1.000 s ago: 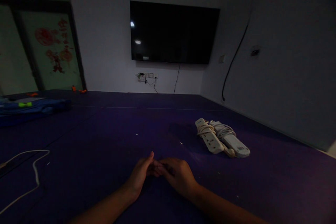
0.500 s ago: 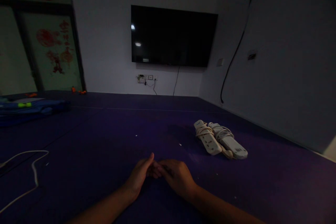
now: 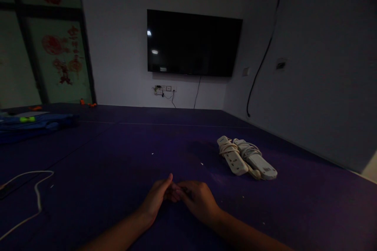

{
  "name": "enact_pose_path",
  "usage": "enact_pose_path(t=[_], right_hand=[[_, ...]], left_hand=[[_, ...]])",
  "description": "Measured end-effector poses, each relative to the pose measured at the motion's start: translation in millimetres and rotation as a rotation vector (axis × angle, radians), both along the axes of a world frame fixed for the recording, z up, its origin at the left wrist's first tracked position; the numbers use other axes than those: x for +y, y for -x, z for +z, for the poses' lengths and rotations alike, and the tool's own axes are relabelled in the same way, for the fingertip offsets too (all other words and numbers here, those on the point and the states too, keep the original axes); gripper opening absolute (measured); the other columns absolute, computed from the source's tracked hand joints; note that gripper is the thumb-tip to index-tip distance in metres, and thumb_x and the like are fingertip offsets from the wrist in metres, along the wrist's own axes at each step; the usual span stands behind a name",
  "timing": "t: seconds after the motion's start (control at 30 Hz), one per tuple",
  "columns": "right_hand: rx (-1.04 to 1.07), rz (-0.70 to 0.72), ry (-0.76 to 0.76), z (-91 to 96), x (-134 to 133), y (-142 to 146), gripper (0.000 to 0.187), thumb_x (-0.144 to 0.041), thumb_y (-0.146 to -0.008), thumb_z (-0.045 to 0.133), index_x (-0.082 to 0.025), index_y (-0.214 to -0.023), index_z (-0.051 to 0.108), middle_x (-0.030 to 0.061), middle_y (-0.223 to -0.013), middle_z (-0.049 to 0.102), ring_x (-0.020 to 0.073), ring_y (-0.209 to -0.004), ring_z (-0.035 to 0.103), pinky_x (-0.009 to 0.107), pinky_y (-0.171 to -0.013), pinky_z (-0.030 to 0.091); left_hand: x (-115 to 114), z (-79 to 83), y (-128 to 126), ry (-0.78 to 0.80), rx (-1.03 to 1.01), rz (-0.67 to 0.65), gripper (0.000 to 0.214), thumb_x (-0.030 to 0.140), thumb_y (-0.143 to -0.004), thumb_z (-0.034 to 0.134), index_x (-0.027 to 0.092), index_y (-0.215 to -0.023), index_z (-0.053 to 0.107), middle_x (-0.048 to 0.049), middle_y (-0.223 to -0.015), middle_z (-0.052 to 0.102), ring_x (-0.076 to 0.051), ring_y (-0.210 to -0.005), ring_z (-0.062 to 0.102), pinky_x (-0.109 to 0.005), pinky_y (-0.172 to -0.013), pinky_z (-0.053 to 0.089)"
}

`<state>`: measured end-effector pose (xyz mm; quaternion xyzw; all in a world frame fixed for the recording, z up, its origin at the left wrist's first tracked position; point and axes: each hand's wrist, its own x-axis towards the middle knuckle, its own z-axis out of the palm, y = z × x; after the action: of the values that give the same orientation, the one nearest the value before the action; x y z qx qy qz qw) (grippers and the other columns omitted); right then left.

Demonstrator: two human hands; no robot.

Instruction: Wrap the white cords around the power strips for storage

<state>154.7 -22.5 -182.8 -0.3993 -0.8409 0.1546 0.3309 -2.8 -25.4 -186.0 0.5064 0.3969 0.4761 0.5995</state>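
Observation:
My left hand [image 3: 156, 197] and my right hand [image 3: 202, 200] meet at the lower middle of the view, low over the purple floor. Their fingers curl and touch each other, with the left thumb pointing up and the right thumb resting against the left fingers. No object shows in either hand. Nearest to the right hand, farther off to the right, two white power strips lie side by side: one with sockets facing up [image 3: 235, 163], the other [image 3: 263, 166] turned to a plain face. Each has its cord wound around it.
At left a white cable [image 3: 38, 198] curves over the purple floor [image 3: 118, 164], beyond it a blue cloth pile [image 3: 55, 122]. Small white scraps dot the floor. A television [image 3: 194, 43] hangs on the far wall; a dark cable [image 3: 263, 62] hangs along the right wall.
The whole view has shifted very slightly, the room sitting a little lower in the picture. Both hands keep the same touching pose, and the power strips have not moved.

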Motion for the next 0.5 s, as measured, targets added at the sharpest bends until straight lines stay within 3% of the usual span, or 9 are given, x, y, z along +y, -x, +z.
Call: enact_pose_path(t=[0.3, 0.5], right_hand=[[0.003, 0.002, 0.005, 1.3, 1.0, 0.4, 0.024, -0.034, -0.087, 0.048, -0.022, -0.085, 0.068, 0.0001, -0.076, 0.07, 0.0114, -0.063, 0.06, 0.021, -0.058, 0.039], [-0.014, -0.043, -0.006, -4.0, 3.9, -1.5, 0.015, -0.022, -0.081, 0.053, -0.02, -0.077, 0.068, 0.001, -0.071, 0.069, 0.0126, -0.063, 0.06, 0.021, -0.058, 0.039]], left_hand=[[-0.2, 0.9, 0.0, -0.012, 0.021, 0.0, 0.06, 0.069, -0.072, 0.046, 0.014, -0.059, 0.064, -0.0057, -0.061, 0.062, -0.015, -0.058, 0.056, -0.028, -0.065, 0.042], [-1.6, 1.0, -0.2, -0.042, 0.101, -0.005, 0.051, 0.065, -0.066, 0.058, 0.014, -0.061, 0.065, -0.004, -0.061, 0.062, -0.015, -0.062, 0.054, -0.029, -0.066, 0.04]])
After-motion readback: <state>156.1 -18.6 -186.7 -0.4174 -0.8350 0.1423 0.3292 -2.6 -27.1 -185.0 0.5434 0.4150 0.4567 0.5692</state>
